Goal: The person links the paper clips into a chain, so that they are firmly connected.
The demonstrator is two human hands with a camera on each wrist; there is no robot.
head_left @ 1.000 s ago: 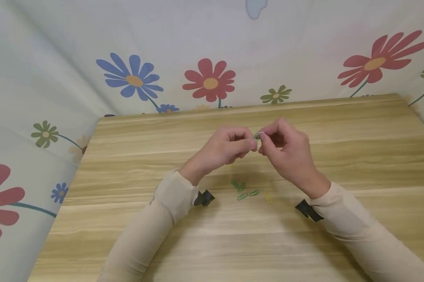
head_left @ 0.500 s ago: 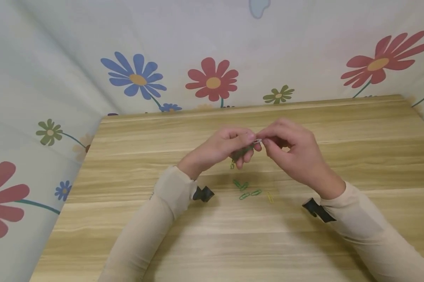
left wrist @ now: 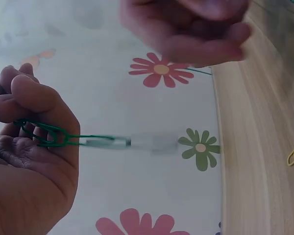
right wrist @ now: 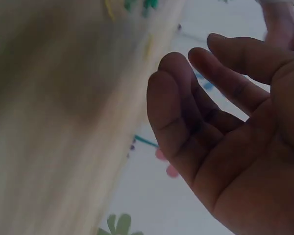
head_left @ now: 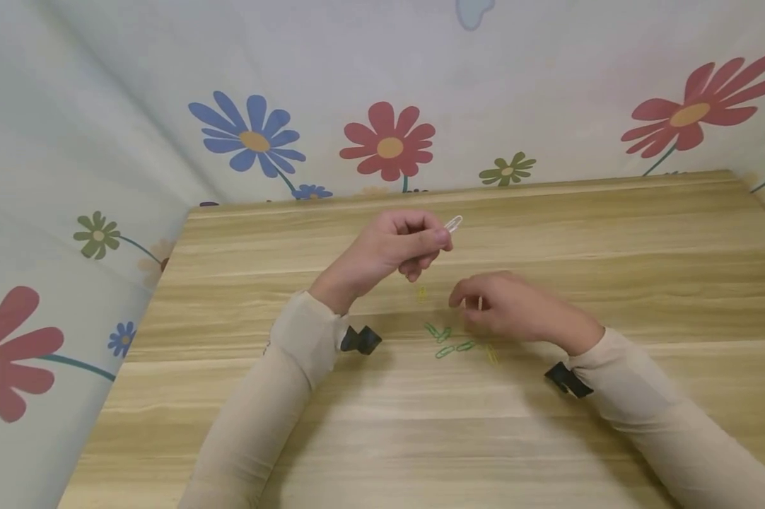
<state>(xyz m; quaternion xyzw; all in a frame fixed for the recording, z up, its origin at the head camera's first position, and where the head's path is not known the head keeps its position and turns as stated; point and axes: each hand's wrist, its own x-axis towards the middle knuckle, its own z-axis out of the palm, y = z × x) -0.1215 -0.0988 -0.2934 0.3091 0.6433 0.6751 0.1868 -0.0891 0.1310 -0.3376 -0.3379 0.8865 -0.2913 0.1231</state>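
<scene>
My left hand is raised over the table and holds a short chain of paper clips. A white paper clip sticks out past its thumb. In the left wrist view a green paper clip crosses the palm, linked to more of the chain, whose far end is blurred. My right hand is lower, beside the loose clips, its fingers loosely bent with nothing between them. Several green paper clips lie below the hands. A yellow paper clip is to their right, and another yellow paper clip is farther back.
The wood-grain table reaches back to a pale flower-printed wall covering, which also runs along the left side. A black wrist strap sits on the left sleeve, and a similar strap on the right.
The right hand has let go of the white paper clip and moved down towards the loose clips. The left hand has risen slightly, with the white clip now jutting up from it.
</scene>
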